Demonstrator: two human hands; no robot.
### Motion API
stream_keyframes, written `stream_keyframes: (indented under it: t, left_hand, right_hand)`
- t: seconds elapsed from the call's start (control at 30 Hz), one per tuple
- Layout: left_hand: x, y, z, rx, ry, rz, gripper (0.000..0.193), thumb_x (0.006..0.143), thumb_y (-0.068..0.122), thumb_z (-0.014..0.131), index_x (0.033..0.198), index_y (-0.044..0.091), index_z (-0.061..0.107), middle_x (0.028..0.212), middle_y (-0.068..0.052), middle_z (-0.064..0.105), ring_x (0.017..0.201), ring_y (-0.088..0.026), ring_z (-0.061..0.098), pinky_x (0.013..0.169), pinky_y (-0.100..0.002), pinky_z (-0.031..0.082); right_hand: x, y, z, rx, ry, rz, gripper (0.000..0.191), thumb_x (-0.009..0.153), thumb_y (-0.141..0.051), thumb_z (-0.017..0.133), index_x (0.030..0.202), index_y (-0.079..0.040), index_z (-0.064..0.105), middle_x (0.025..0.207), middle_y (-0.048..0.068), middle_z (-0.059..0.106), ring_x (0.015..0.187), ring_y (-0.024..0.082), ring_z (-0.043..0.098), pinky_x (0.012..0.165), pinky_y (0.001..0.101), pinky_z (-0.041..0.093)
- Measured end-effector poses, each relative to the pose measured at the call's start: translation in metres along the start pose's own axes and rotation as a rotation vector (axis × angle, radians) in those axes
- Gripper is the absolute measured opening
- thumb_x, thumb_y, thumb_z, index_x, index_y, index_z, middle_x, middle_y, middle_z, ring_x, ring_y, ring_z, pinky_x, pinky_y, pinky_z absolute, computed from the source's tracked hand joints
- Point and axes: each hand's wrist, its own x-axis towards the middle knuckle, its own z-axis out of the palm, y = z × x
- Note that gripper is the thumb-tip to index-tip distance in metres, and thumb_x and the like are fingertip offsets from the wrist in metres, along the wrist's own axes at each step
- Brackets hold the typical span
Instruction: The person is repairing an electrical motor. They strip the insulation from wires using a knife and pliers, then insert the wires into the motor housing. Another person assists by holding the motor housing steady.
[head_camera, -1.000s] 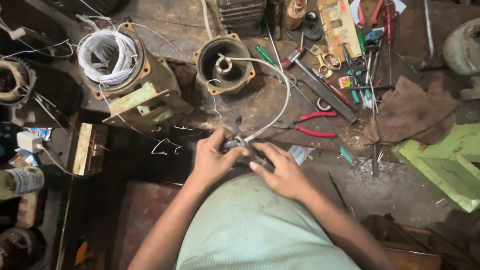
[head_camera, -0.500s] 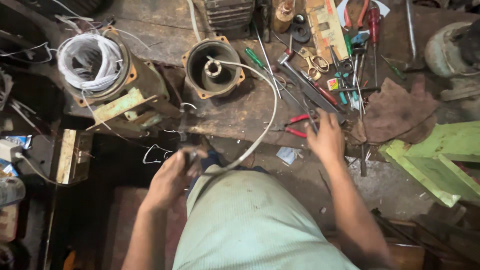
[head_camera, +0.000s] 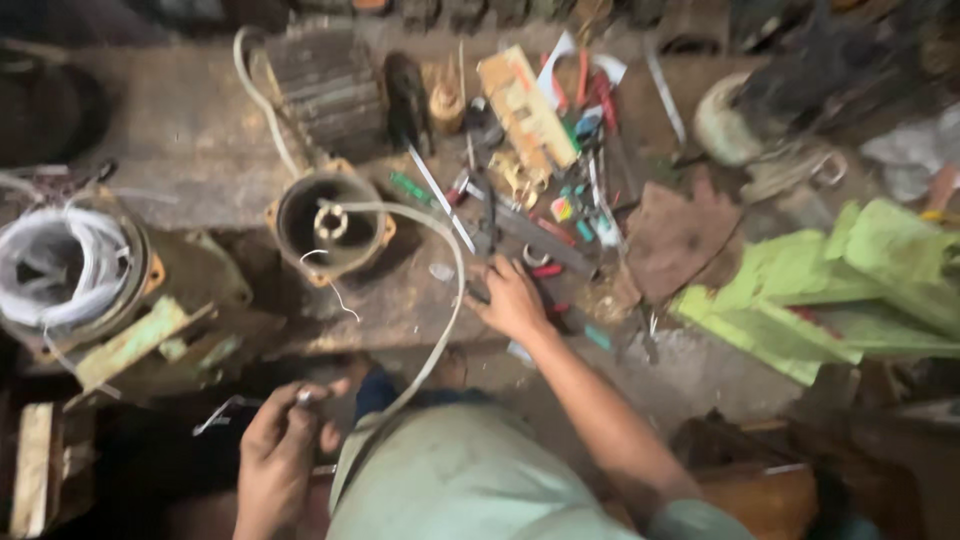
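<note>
Right hand (head_camera: 512, 300) rests on red-handled pliers (head_camera: 545, 270); left hand (head_camera: 285, 440) pinches wire (head_camera: 225, 410).

Green cloth (head_camera: 800, 290) — red-handled pliers (head_camera: 547, 270).

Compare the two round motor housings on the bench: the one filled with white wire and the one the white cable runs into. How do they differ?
The left housing is packed with a white wire coil; the middle housing is dark and hollow, with only a small pale part inside. The left one is cut off by the frame edge; the middle one shows whole. A white cable enters the middle one, not the left. Both are round, open upward and have rusty orange rims.
</note>
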Motion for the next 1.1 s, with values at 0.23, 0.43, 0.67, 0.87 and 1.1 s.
stream_keyframes:
  t: [0.23,0.43,0.67,0.87,1.1]
  left_hand:
    - [0.003,-0.009,-0.008,-0.116,0.079,0.096,0.037,0.106,0.028,0.051,0.125,-0.002,0.062,0.081,-0.011,0.066,0.055,-0.012,0.048,0.051,-0.025,0.039]
    - [0.009,0.003,-0.005,-0.219,-0.204,0.064,0.05,0.108,0.039,0.049,0.131,-0.003,0.063,0.072,0.0,0.054,0.063,-0.009,0.045,0.057,-0.025,0.036]
    - [0.007,0.054,0.0,-0.069,-0.4,-0.123,0.048,0.1,0.04,0.05,0.123,0.004,0.07,0.094,0.001,0.073,0.071,-0.008,0.051,0.068,-0.024,0.043]
    - [0.005,0.067,0.006,-0.091,-0.598,-0.116,0.038,0.109,0.035,0.052,0.119,0.004,0.072,0.098,0.0,0.068,0.087,-0.009,0.058,0.084,-0.026,0.047]
    - [0.02,0.083,0.009,0.112,-0.764,0.051,0.035,0.114,0.033,0.05,0.115,0.003,0.068,0.108,0.002,0.07,0.105,-0.007,0.061,0.1,-0.024,0.048]
  right_hand:
    - [0.048,0.093,-0.077,-0.567,0.521,0.172,0.033,0.091,-0.034,0.072,0.105,-0.003,0.071,0.105,0.019,0.069,0.095,0.04,0.063,0.086,0.0485,0.048]
    - [0.075,0.111,-0.1,-0.559,0.335,0.379,0.021,0.094,-0.028,0.07,0.102,-0.01,0.077,0.097,0.018,0.072,0.092,0.038,0.069,0.081,0.0491,0.054]
    - [0.037,0.092,-0.107,0.079,0.528,0.33,0.028,0.103,-0.025,0.07,0.121,-0.004,0.074,0.11,0.018,0.074,0.101,0.032,0.069,0.092,0.0423,0.052]
    - [-0.016,0.075,-0.079,0.498,0.373,0.351,0.031,0.102,-0.023,0.07,0.124,-0.002,0.068,0.087,0.032,0.067,0.071,0.038,0.063,0.062,0.0455,0.05]
    - [0.015,0.042,-0.049,1.699,-0.754,0.699,0.049,0.091,-0.015,0.067,0.14,-0.013,0.061,0.128,0.024,0.069,0.105,0.033,0.079,0.088,0.0488,0.059]
